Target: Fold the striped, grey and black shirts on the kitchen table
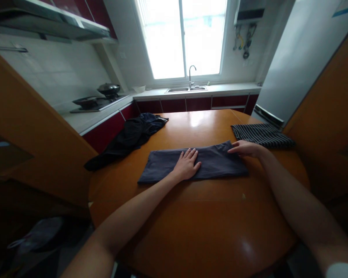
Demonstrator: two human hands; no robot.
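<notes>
A dark grey folded garment [162, 164] lies as a long flat rectangle on the wooden table, its exact kind hidden by the folding. Flat on its middle rests my left hand [187, 165], fingers spread and holding nothing. At the garment's far right corner, my right hand [245, 148] has its fingers closed on the fabric edge, which is slightly raised and wrinkled there.
The round wooden table [191, 224] spreads beneath everything. A crumpled dark garment [133, 133] lies at its left, partly over the edge. Black-and-white striped cloth [262, 134] sits folded at the right. Beyond are a sink [176, 90], a stove [101, 104] with pans, and a fridge [295, 58].
</notes>
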